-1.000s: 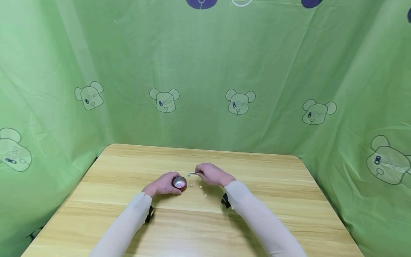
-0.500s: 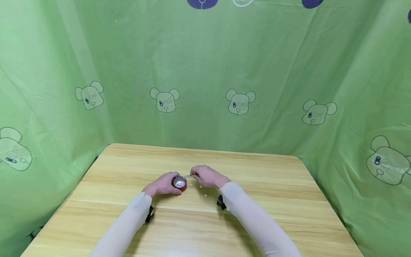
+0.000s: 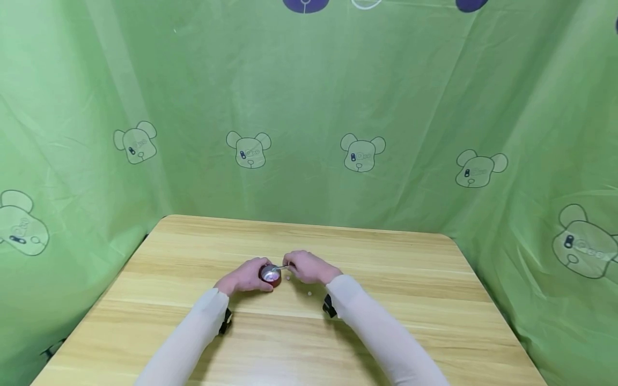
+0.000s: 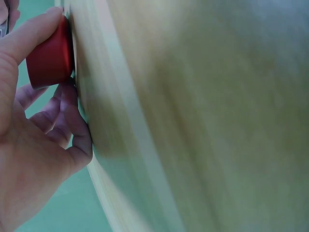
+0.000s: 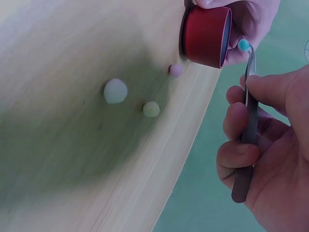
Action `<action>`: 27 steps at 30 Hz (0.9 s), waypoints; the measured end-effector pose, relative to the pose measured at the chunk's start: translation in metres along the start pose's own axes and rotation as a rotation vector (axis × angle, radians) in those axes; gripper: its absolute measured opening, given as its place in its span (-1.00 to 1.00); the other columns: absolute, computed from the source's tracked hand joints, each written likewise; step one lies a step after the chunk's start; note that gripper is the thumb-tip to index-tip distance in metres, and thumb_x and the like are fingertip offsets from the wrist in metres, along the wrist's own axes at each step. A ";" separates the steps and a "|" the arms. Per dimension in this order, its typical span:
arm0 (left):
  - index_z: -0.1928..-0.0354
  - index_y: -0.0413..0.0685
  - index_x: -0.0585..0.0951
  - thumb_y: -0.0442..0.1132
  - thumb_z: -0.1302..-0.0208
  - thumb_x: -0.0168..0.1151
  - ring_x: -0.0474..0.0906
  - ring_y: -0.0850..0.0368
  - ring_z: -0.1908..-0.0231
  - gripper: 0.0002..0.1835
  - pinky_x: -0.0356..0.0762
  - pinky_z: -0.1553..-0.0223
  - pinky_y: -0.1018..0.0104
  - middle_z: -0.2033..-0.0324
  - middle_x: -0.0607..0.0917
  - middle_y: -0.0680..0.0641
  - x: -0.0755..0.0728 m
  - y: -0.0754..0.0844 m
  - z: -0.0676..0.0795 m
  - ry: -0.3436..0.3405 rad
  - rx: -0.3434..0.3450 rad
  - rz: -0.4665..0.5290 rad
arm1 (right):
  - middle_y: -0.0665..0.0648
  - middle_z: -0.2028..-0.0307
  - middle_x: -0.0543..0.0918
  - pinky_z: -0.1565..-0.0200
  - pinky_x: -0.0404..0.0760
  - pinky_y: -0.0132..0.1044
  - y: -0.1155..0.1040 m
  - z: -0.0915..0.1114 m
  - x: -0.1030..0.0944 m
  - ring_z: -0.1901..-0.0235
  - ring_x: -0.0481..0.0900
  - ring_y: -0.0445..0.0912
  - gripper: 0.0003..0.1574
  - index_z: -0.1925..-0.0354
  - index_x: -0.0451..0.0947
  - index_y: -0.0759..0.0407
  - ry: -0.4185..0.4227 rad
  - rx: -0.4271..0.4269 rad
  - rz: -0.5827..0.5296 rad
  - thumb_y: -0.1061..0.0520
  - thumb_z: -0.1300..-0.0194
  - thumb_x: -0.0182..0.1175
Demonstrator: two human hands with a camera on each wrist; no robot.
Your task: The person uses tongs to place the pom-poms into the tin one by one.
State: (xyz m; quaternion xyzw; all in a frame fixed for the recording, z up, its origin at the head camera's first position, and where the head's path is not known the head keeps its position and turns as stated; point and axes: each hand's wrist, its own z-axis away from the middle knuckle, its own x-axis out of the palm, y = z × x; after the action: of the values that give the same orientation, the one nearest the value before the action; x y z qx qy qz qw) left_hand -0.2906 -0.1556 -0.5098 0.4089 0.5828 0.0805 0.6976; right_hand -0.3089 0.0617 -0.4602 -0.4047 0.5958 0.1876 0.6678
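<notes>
In the head view my left hand [image 3: 247, 275] grips a small round red tin [image 4: 50, 58], thumb on one side and fingers round the other. The tin stands upright on the table, its silvery inside showing pink pieces. My right hand [image 3: 308, 267] holds curved metal tweezers [image 5: 250, 111] between thumb and fingers. A small teal ball [image 5: 244, 45] is pinched at their tips, right at the tin's open top. Beside the tin lie a pink ball [image 5: 175, 70], a pale yellow ball [image 5: 151, 109] and a larger white ball [image 5: 116, 91]; the right hand hides the yellow one in the head view.
The wooden table [image 3: 289, 343] reaches back to a green curtain [image 3: 304, 96] printed with bear heads, which also hangs along both sides. Dark wrist cameras hang below both pale sleeves [image 3: 381, 327].
My right hand has moved left with the tweezers, bringing their tips and the teal ball from beside the tin to over its opening. The left hand and the tin have stayed in place.
</notes>
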 end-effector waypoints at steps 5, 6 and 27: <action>0.05 -0.15 0.49 -0.19 0.09 0.51 0.49 0.06 0.12 -0.46 0.41 -0.01 0.06 0.17 0.58 -0.04 0.000 0.000 0.001 0.000 0.000 0.003 | 0.02 0.29 0.60 0.15 0.53 -0.28 -0.001 -0.001 0.001 0.30 0.52 -0.17 -0.85 0.18 0.55 0.20 0.008 -0.001 -0.002 0.25 -0.37 0.04; 0.05 -0.14 0.49 -0.19 0.09 0.51 0.49 0.06 0.12 -0.46 0.41 -0.02 0.06 0.17 0.58 -0.04 0.000 0.000 0.001 0.000 -0.002 0.001 | 0.03 0.29 0.60 0.15 0.53 -0.28 -0.001 -0.001 0.001 0.30 0.52 -0.17 -0.85 0.18 0.55 0.20 0.007 0.000 0.000 0.26 -0.37 0.04; 0.05 -0.15 0.49 -0.19 0.07 0.51 0.49 0.06 0.12 -0.47 0.41 0.00 0.05 0.17 0.58 -0.04 0.000 0.001 0.000 -0.005 0.006 0.001 | -0.02 0.27 0.59 0.13 0.52 -0.28 0.006 -0.002 0.005 0.27 0.52 -0.18 -0.88 0.17 0.53 0.11 -0.012 0.039 0.011 0.19 -0.37 0.06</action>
State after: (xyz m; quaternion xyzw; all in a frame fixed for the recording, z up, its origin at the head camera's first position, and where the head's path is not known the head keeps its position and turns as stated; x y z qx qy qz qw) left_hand -0.2896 -0.1547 -0.5091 0.4113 0.5812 0.0783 0.6978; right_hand -0.3134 0.0624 -0.4667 -0.3871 0.5976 0.1818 0.6782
